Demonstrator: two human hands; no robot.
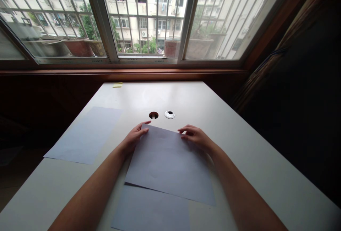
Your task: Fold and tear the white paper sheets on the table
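A pale blue-grey sheet of paper [167, 163] lies in front of me on the white table [239, 145], folded over so that its upper layer rests on a lower part [149, 209] nearer me. My left hand [134, 137] grips the sheet's far left corner, fingers curled over the edge. My right hand [194, 135] pinches the far right corner the same way.
A second sheet of paper [85, 135] lies flat to the left. Beyond the hands are a round cable hole [153, 115] and its white cap [169, 114]. A yellow sticky note [117, 85] lies at the far edge under the barred window [149, 17].
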